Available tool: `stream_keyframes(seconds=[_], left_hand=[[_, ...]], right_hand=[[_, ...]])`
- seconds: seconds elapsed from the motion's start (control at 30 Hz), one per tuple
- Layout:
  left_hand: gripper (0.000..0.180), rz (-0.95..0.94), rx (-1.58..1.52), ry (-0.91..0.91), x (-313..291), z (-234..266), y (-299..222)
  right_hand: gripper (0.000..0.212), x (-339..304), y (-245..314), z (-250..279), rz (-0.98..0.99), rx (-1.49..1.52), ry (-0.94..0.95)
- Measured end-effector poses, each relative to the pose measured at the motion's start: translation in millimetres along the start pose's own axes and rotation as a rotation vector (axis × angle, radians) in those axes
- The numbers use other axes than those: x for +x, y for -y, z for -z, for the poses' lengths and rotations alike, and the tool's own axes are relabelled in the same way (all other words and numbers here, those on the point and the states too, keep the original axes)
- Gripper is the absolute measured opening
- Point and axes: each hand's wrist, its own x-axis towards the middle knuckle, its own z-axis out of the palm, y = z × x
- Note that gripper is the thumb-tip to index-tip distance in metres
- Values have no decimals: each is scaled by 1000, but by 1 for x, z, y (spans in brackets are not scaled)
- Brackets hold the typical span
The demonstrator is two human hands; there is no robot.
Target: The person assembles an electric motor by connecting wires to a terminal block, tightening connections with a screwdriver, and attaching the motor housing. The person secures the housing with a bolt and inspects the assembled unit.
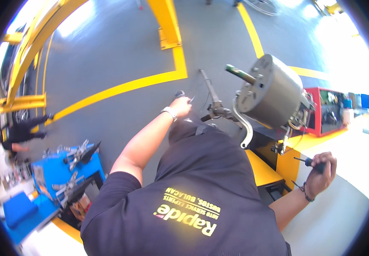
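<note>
My left hand (182, 107), with a watch on its wrist, reaches forward over the grey floor. Its fingers are closed around a small dark object (179, 94) whose kind I cannot make out. Off to the right, my right hand (322, 173) grips a screwdriver (317, 166) by its dark handle, and the thin shaft points left. Between the hands, farther ahead, stands a grey cylindrical machine (274, 87) with a threaded shaft (240, 74) sticking out of its face. A curved metal arm (245, 123) hangs beside that machine, apart from both hands.
A red-framed cabinet (317, 112) sits on a yellow-edged bench at right. A yellow post (167, 23) rises ahead. At left are a blue workbench (50, 170) with metal tools and a person in dark clothes (22, 133). A jointed metal stand (212, 96) is near my left hand.
</note>
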Motion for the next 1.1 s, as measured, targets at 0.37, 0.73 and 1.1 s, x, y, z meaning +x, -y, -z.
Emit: stream_keyframes(seconds=[0.37, 0.73, 1.1], left_hand=[[27, -394, -982, 19, -64, 129, -211], [17, -596, -788, -70, -45, 144, -206], [23, -325, -641, 139, -53, 177, -228]], right_hand=[[15, -55, -32, 3, -419, -180, -42], [14, -83, -54, -4, -470, -135, -131], [14, -79, -62, -2, -468, -225, -88]])
